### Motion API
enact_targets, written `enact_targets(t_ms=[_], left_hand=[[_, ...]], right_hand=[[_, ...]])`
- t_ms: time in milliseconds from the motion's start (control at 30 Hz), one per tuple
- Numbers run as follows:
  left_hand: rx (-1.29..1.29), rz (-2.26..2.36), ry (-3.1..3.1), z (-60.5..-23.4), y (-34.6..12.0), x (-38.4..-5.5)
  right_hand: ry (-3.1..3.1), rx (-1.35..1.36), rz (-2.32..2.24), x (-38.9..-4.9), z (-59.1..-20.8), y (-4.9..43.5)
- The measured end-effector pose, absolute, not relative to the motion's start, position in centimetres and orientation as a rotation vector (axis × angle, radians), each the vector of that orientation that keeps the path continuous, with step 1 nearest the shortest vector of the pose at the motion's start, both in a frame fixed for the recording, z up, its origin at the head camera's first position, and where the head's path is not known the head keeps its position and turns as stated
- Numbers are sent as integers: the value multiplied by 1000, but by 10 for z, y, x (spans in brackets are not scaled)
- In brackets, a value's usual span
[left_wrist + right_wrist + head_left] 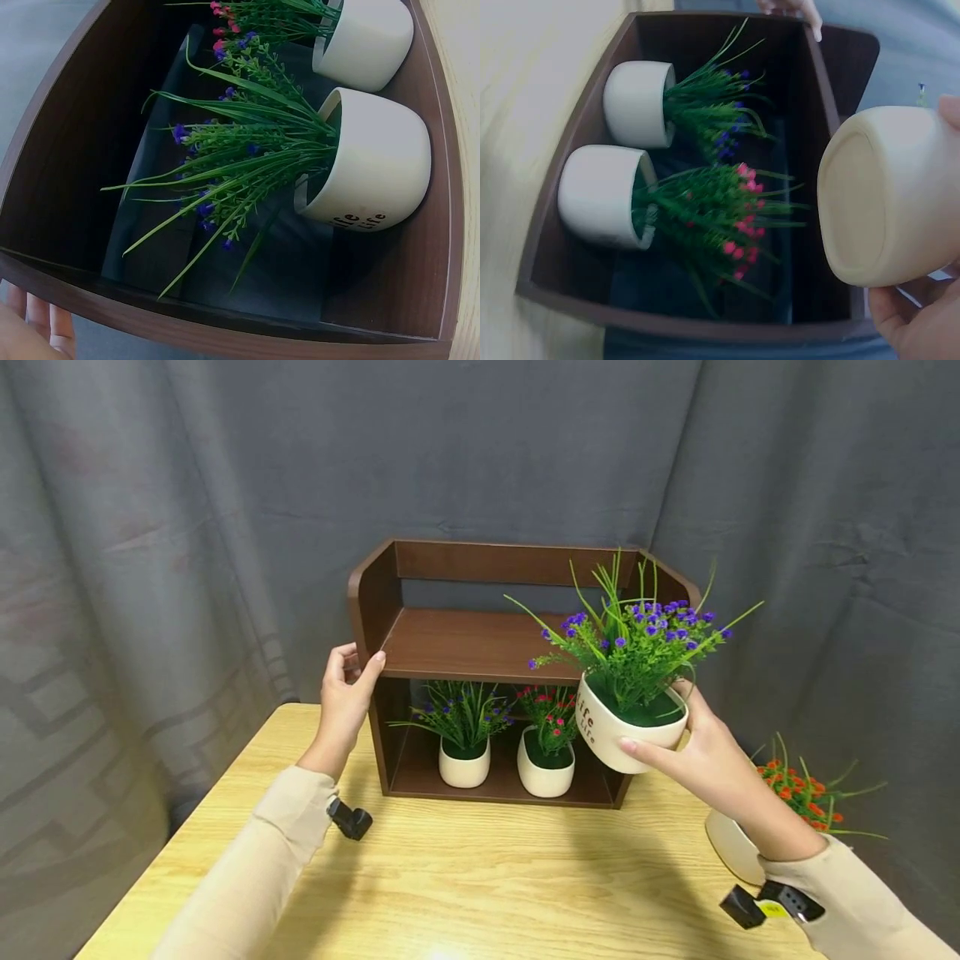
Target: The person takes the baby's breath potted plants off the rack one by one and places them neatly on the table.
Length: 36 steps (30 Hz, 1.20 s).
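My right hand (693,747) grips a white pot (626,735) of artificial purple flowers (652,627), thumb on the front wall and fingers behind. The pot is raised before the right side of a dark brown two-tier shelf (465,643); its underside faces the right wrist view. My left hand (348,693) holds the shelf's left side panel at the height of the upper board, thumb on the board's front corner, fingers outside. In the lower tier stand a white pot with purple flowers (464,760) and a white pot with red-pink flowers (546,768), side by side.
On the light wooden table (465,877), a white pot with orange flowers (738,843) stands at the right, partly hidden behind my right forearm. Grey curtains (510,452) hang behind the shelf. Each wrist carries a small black camera (349,818).
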<state>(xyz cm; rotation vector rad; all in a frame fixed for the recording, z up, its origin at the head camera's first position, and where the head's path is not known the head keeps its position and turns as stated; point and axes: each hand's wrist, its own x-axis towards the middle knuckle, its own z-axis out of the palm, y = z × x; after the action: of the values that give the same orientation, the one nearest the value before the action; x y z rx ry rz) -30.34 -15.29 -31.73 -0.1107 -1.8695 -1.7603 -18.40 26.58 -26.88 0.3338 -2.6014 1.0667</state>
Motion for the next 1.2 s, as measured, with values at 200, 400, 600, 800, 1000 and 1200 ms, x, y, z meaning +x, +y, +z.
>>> enact_targets(t_ms=[200,400,600,800,1000,1200], left_hand=[[-108,-1754,-1867,-316,-151,-302],[-116,-1759,-1877,-297,-144,-281],[-109,-1764,-1867,-305,-148,-290],[-108,-1754,-1850,-318,-152,-304],[-108,-1759,-1852,-320,-153,-304],[-104,-1786,-1856,-313,-150,-299]], right_hand=[[-2633,310,1020,-175,-280,285],[-2733,237,923,-172,-287,299],[-2765,246,878,-168,-300,309],[-2613,415,932,-167,-321,314],[-2660,388,948,-162,-339,316],[-2701,308,980,-162,-360,322]])
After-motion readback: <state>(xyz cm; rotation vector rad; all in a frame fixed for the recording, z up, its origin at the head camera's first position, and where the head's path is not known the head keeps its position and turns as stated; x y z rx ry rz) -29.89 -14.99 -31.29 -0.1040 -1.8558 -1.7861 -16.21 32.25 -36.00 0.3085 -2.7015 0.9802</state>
